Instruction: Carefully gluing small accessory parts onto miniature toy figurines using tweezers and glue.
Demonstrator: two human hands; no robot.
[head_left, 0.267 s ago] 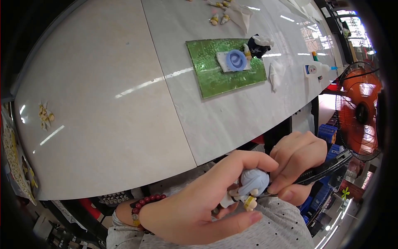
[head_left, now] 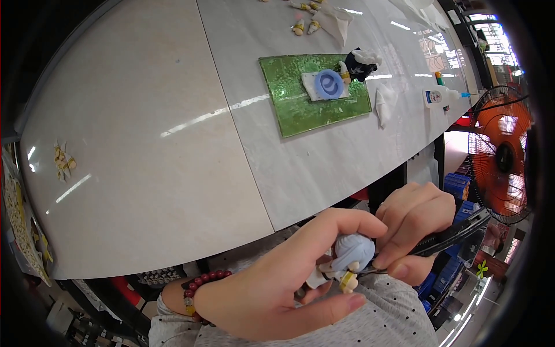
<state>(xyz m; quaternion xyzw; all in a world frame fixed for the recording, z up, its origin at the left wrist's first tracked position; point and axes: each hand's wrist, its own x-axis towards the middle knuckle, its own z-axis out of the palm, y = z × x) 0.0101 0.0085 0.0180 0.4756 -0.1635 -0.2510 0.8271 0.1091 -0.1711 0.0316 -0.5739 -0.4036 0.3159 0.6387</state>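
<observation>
My left hand (head_left: 272,292) curls round a small figurine (head_left: 354,252) with a pale blue-grey head and a whitish body. A tiny cream piece with a yellow band (head_left: 348,282) sticks out of it beside my thumb. My right hand (head_left: 417,225) is closed in a pinch on a thin dark tool (head_left: 380,271), whose tip is at the side of the figurine's head. The rest of the tool is mostly hidden by my fingers. Both hands are close together over my lap, just off the table's near edge.
On the table (head_left: 144,162) lies a green board (head_left: 300,120) with a round blue dish (head_left: 329,84) and a dark blue and white object (head_left: 362,65). Small cream-and-yellow pieces (head_left: 65,163) lie at left. White tissue (head_left: 385,105), a bottle (head_left: 433,97) and an orange fan (head_left: 502,156) are at right.
The figurine has turned slightly in my left hand, its head shifting a little. My right hand and the tool have hardly moved.
</observation>
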